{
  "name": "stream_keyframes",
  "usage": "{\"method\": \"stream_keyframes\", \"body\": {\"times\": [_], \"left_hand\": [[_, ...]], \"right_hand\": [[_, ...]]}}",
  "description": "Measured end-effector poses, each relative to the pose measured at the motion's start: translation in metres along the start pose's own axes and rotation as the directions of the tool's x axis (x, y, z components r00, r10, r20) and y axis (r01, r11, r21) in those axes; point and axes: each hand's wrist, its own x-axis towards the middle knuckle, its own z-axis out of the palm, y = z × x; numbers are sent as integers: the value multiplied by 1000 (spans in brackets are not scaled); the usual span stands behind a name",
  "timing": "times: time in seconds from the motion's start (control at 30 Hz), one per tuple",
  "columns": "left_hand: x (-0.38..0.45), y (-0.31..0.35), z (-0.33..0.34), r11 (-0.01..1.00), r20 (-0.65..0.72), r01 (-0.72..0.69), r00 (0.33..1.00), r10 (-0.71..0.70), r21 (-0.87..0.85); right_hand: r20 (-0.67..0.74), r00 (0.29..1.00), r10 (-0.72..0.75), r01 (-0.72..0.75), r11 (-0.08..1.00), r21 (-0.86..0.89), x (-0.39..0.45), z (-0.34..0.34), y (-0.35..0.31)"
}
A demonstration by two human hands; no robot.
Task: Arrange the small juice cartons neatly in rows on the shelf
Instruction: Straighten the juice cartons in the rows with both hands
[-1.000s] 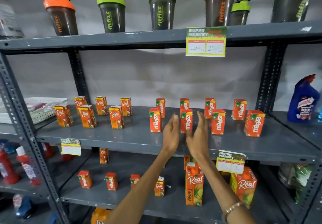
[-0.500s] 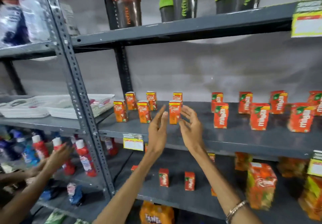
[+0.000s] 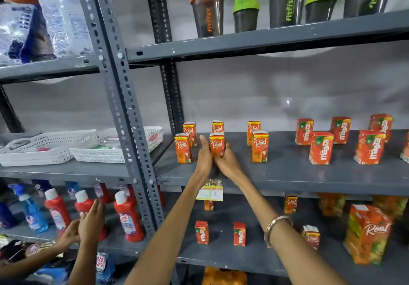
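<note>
Small orange Real juice cartons stand in two rows at the left of the grey middle shelf (image 3: 287, 174). Both my hands clasp the middle front Real carton (image 3: 217, 144): my left hand (image 3: 204, 155) presses its left side, my right hand (image 3: 228, 163) its right side and base. Another front carton (image 3: 183, 148) stands to the left, and one more (image 3: 260, 146) to the right. Three Real cartons line the back row, one of them (image 3: 218, 126) straight behind the held one. Red Maaza cartons (image 3: 321, 147) stand in rows further right.
Shaker bottles (image 3: 207, 7) stand on the top shelf. White baskets (image 3: 97, 149) sit on the neighbouring rack, beyond a perforated upright (image 3: 124, 112). Another person's hands (image 3: 88, 225) reach among red bottles at lower left. Cartons and big Real packs (image 3: 367, 233) fill the lower shelf.
My view swung left from the Maaza cartons to the Real cartons. Both hands, open in the air before, have closed in around the middle front Real carton. Another person's hands appeared at lower left.
</note>
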Motion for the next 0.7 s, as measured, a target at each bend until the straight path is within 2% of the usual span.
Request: {"method": "stream_keyframes", "body": {"times": [0.1, 0.23, 0.43, 0.7], "left_hand": [[-9, 8, 1, 998, -17, -23, 1000, 24, 52], [-13, 9, -2, 999, 66, -9, 998, 5, 48], [-12, 11, -7, 997, 156, -54, 987, 45, 53], [-14, 13, -7, 996, 115, -11, 993, 2, 83]], "right_hand": [[5, 1000, 5, -5, 1000, -11, -1, 5, 6], [-29, 997, 72, -73, 997, -24, 6, 5, 16], [-43, 998, 52, -53, 998, -31, 9, 9, 18], [-24, 999, 41, -43, 995, -91, 6, 8, 15]]}}
